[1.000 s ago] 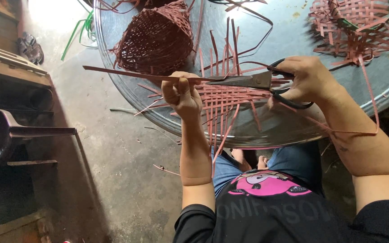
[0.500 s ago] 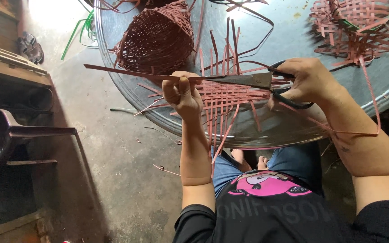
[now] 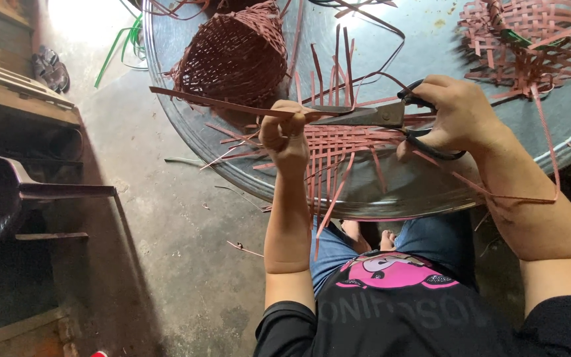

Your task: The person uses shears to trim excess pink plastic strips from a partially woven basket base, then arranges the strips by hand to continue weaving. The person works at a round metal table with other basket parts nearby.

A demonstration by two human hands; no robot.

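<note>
Over round metal table, concrete floor below; left hand pinches strip; right hand grips scissors.

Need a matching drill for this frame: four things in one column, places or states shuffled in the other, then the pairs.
Things:
1. scissors
2. long reddish strip
3. finished woven basket
4. flat woven mat

Places or states:
A. lying on its side at the far left of the round metal table
B. held in the right hand, blades pointing left
C. pinched in the left hand, sticking out to the left
D. flat on the table between the two hands, loose ends fanning out

Pairs: 1-B, 2-C, 3-A, 4-D
</note>
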